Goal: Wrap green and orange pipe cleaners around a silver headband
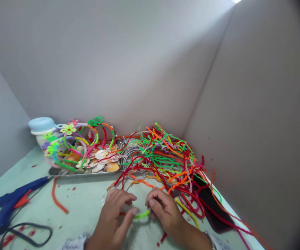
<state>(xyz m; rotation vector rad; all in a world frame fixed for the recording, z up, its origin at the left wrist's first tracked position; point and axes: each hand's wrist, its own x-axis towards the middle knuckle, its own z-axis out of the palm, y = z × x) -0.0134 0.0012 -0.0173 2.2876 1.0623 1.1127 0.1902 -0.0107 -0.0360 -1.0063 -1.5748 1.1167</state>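
Note:
A short fuzzy strip, bright green like a pipe cleaner, spans the gap between my hands low in the middle. My right hand pinches its right end with thumb and fingertips. At its left end lies the thumb of my left hand, closed loosely over the strip, with the index finger lifted off it. A red fuzzy bit shows behind that thumb, apparently continuing the strip. The other left fingers are hidden. Just beyond my hands spreads a tangled heap of coloured pipe cleaners.
A metal tray holds seashells, with pipe-cleaner-wrapped hoops bearing flowers on it. Coiled wire sits beside it. Left are a blue glue gun, its cord, an orange strip and a blue-lidded jar. A dark phone-like slab lies right.

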